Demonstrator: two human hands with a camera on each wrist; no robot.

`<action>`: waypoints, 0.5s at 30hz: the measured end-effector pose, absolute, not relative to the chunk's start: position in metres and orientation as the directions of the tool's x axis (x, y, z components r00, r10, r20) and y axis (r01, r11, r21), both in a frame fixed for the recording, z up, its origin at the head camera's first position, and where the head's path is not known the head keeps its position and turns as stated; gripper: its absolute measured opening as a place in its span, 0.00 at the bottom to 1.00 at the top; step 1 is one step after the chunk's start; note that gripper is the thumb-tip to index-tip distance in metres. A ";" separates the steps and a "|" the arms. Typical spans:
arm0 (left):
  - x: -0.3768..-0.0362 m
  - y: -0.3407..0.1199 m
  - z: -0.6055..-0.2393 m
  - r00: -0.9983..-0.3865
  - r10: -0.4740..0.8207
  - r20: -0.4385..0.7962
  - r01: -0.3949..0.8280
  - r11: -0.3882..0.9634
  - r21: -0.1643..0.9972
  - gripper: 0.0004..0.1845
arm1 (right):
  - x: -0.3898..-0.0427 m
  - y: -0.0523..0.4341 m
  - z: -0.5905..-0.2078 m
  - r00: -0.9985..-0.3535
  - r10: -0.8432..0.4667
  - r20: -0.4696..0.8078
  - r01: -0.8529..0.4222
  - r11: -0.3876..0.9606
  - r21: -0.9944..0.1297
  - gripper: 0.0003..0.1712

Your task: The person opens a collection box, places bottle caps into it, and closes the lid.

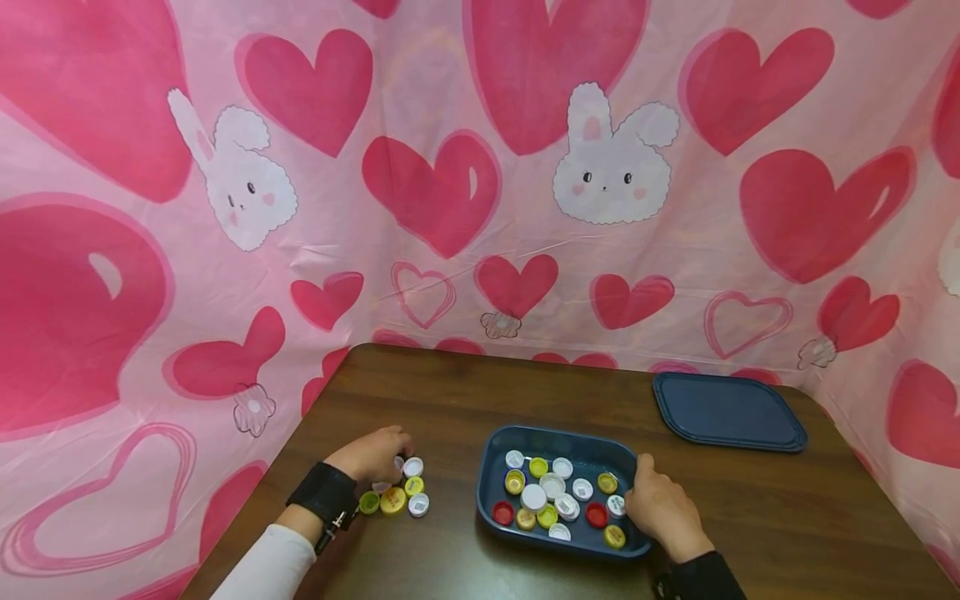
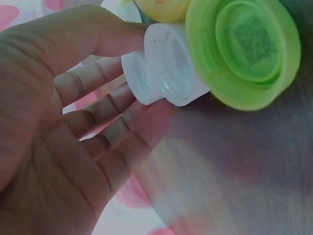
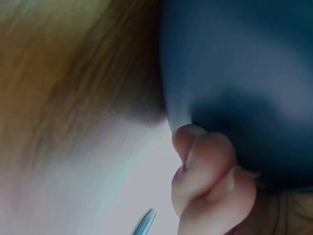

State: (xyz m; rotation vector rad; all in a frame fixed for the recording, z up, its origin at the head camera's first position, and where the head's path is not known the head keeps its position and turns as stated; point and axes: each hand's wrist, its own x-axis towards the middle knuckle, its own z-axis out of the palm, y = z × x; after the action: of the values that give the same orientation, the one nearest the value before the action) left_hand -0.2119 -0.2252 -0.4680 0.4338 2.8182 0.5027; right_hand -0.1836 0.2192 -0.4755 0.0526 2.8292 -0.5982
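My left hand rests on the table over a small cluster of bottle caps left of a blue tray. In the left wrist view its thumb and fingers pinch a white cap, with a green cap and a yellow cap right beside it. My right hand grips the tray's right edge, thumb over the rim. The right wrist view shows its curled fingers against the tray's dark blue wall. Several red, yellow, green and white caps lie inside the tray.
A dark blue lid lies flat at the back right of the brown wooden table. A pink cloth printed with hearts and bunnies hangs closely around the table's far and side edges.
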 end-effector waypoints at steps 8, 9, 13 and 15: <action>-0.215 -0.224 -0.465 -0.927 0.315 -0.204 0.228 0.904 0.361 0.12 | -0.184 0.219 -0.475 -0.960 -0.011 -0.281 0.105 0.914 -0.393 0.25; -0.215 -0.224 -0.464 -0.927 0.317 -0.202 0.231 0.904 0.360 0.12 | -0.184 0.219 -0.475 -0.959 -0.011 -0.284 0.107 0.913 -0.393 0.25; -0.217 -0.221 -0.456 -0.928 0.320 -0.191 0.234 0.900 0.369 0.11 | -0.184 0.219 -0.475 -0.960 -0.010 -0.281 0.105 0.915 -0.391 0.25; -0.218 -0.218 -0.452 -0.927 0.322 -0.192 0.232 0.896 0.379 0.11 | -0.184 0.218 -0.474 -0.961 -0.010 -0.276 0.102 0.915 -0.389 0.25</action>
State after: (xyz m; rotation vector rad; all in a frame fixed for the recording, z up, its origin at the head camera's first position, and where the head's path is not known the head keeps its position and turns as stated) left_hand -0.2184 -0.2179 -0.4518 0.4179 2.8116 0.5165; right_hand -0.1838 0.2185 -0.4745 0.0690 2.8036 -0.5911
